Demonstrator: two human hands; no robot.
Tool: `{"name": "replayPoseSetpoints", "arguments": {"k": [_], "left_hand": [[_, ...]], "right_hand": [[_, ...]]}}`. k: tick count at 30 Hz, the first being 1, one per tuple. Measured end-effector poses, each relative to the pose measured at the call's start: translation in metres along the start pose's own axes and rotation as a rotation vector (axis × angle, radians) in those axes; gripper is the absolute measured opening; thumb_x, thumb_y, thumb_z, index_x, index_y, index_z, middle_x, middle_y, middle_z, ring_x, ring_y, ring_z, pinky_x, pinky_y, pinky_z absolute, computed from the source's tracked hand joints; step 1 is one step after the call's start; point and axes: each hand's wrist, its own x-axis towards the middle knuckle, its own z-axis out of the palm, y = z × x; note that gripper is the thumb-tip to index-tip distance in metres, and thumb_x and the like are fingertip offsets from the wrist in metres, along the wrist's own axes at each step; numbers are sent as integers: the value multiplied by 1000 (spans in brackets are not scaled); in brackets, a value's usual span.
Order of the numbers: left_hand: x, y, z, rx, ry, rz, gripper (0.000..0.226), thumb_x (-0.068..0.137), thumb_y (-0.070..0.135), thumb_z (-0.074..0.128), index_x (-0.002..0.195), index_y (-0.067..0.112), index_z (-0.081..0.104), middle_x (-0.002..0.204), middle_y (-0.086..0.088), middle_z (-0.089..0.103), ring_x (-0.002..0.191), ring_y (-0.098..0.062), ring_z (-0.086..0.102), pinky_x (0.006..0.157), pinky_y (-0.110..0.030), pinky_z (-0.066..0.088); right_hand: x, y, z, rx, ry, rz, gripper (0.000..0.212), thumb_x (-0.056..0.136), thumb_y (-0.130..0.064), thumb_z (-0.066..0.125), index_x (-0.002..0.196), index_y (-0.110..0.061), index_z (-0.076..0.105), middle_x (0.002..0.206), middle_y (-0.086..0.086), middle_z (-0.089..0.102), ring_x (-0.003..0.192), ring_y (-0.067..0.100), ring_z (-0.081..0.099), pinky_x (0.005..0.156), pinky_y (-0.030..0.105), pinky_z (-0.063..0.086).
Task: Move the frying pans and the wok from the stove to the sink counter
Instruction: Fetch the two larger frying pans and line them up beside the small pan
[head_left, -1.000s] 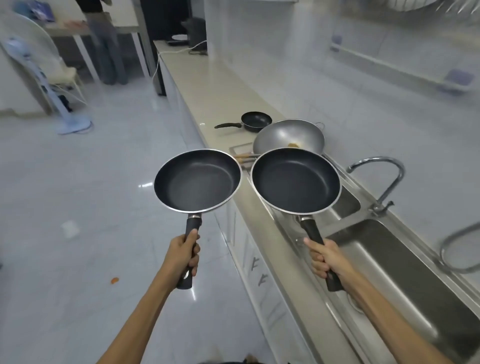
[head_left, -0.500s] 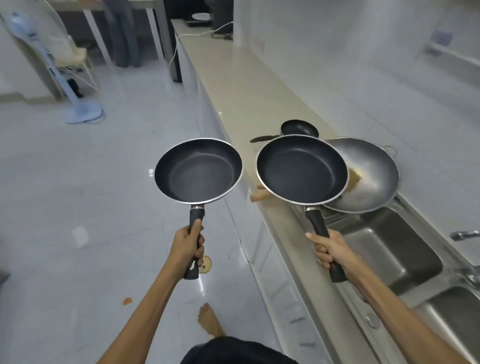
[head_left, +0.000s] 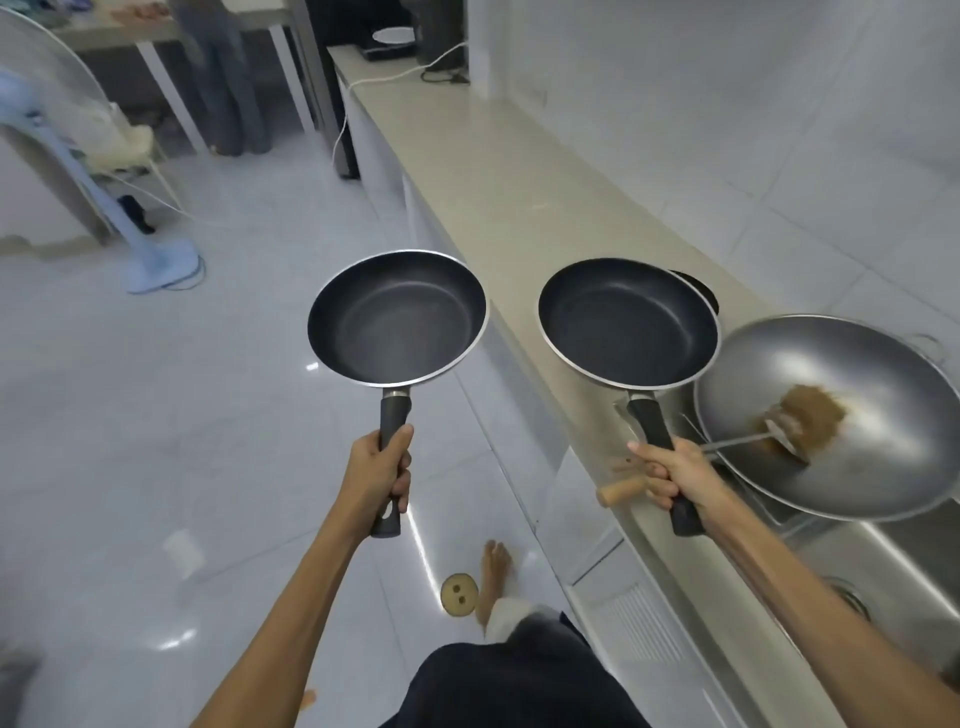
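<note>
My left hand (head_left: 378, 474) grips the black handle of a black frying pan (head_left: 397, 318), held level over the floor beside the counter. My right hand (head_left: 670, 475) grips the handle of a second black frying pan (head_left: 628, 322), held above the beige counter (head_left: 509, 171). A steel wok (head_left: 831, 410) rests at the sink's edge to the right, with a brown residue and a wooden-handled spatula (head_left: 621, 491) in it. A small black pan (head_left: 698, 291) peeks out behind the right-hand pan, mostly hidden.
The steel sink basin (head_left: 893, 561) lies at the lower right. A white cable (head_left: 395, 78) and a dark appliance sit at the counter's far end. A blue standing fan (head_left: 156, 265) and a table stand at the far left. My bare foot (head_left: 493, 577) is on the tiled floor.
I have walked forward along the counter with both pans. The wok has slid right and nearer in view, and the small black pan is now mostly hidden behind the right-hand pan.
</note>
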Motion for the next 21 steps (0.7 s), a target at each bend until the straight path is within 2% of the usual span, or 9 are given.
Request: {"name": "replayPoseSetpoints", "arguments": {"k": [6, 14, 21], "left_hand": [[125, 41, -6, -1, -57, 20, 33, 99, 29, 60, 78, 8, 46, 54, 1, 46, 34, -12, 39, 34, -26, 42], [302, 126, 1, 70, -169, 54, 35, 96, 29, 65, 76, 8, 45, 48, 2, 42, 34, -14, 38, 34, -26, 41], [425, 166, 25, 133, -263, 37, 28, 96, 22, 62, 79, 8, 44, 51, 2, 41, 34, -13, 38, 33, -27, 42]], "right_hand": [[95, -34, 30, 6, 43, -4, 44, 98, -11, 62, 63, -15, 36, 36, -6, 30, 24, 8, 29, 30, 16, 27], [224, -106, 68, 96, 171, -33, 38, 98, -10, 62, 68, -15, 39, 39, -6, 34, 25, 8, 30, 29, 18, 29], [286, -146, 85, 115, 282, -13, 38, 98, -13, 64, 70, -16, 38, 41, -7, 36, 28, 7, 29, 29, 18, 29]]}}
